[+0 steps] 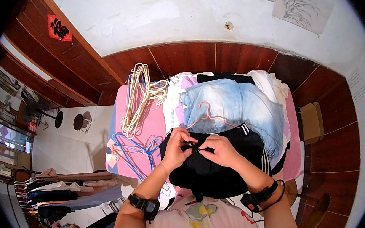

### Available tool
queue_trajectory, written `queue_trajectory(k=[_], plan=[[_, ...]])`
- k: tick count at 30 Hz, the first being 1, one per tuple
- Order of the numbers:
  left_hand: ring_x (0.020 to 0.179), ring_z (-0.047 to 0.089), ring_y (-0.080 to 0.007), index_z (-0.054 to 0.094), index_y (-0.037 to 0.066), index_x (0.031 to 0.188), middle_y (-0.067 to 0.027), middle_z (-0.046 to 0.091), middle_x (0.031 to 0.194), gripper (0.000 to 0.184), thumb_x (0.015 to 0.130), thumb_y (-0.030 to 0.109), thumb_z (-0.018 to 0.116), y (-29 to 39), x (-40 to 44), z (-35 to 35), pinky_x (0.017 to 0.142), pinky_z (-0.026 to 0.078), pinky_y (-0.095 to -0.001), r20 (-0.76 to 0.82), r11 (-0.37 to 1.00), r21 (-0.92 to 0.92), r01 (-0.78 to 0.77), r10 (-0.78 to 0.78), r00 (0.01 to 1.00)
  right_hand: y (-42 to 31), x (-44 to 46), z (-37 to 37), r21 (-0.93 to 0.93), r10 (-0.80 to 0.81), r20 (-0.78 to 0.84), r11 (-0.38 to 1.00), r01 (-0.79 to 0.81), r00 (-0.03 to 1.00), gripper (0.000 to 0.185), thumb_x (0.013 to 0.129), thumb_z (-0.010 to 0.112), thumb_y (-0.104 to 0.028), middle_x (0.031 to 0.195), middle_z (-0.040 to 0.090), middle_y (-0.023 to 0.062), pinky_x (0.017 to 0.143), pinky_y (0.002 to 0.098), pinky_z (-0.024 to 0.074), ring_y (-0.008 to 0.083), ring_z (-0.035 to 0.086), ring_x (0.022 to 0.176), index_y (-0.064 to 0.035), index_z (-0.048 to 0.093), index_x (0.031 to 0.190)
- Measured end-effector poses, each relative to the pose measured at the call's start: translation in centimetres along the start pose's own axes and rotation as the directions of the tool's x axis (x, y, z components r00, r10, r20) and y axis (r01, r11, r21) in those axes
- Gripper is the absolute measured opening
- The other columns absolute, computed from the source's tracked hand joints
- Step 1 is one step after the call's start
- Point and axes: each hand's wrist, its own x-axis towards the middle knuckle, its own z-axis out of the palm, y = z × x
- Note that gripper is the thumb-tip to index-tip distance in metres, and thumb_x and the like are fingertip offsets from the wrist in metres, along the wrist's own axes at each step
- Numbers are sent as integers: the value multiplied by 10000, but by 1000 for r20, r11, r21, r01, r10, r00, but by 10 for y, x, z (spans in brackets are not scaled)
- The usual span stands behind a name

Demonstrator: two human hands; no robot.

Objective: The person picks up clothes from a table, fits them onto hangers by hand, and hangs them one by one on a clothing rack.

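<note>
A black garment with white stripes (214, 178) lies over the near part of the pile, on a pink hanger (209, 117) whose hook points away from me. My left hand (178, 150) is closed in a pinch on the garment's upper middle edge. Close beside it, my right hand (218, 151) pinches the same part of the black cloth. A small dark bit of the garment shows between the two sets of fingertips; I cannot tell whether it is a fastener. Light blue denim (229, 99) lies under and beyond the hanger.
Cream hangers (139, 96) and blue hangers (138, 154) lie in heaps on the left of the pink table cover (123, 106). White and lilac clothes are stacked beneath the denim. Clothes hang on a rack (63, 189) at left. A stool (319, 212) stands at lower right.
</note>
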Motion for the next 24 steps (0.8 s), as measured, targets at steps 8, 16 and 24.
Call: queue_trajectory(k=[8, 16, 24], plan=[[974, 666, -210, 574, 3, 830, -73, 533, 1001, 269, 732, -245, 547, -1, -6, -9, 828, 551, -291, 93, 970, 223, -93, 74, 993, 3, 0, 1, 5, 30, 28, 1000, -30, 999, 133, 782, 723, -155, 820, 667, 107, 694, 403, 507, 312, 649, 780, -46, 661, 827], [911, 633, -216, 645, 46, 765, -67, 606, 909, 252, 696, -195, 619, -6, -17, -9, 755, 508, -293, 150, 901, 375, -221, 176, 973, 18, 11, 9, 0, 221, -49, 975, -221, 974, 206, 793, 713, -218, 844, 691, 159, 700, 432, 518, 352, 668, 787, -33, 688, 880], [1010, 617, -186, 595, 71, 1073, -72, 448, 1271, 479, 679, -202, 601, -2, -15, 2, 777, 522, -298, 24, 930, 365, -40, 34, 999, 22, 12, 12, 50, 295, -8, 954, -295, 955, 208, 794, 712, -201, 856, 699, 175, 720, 415, 532, 352, 680, 807, -17, 688, 887]])
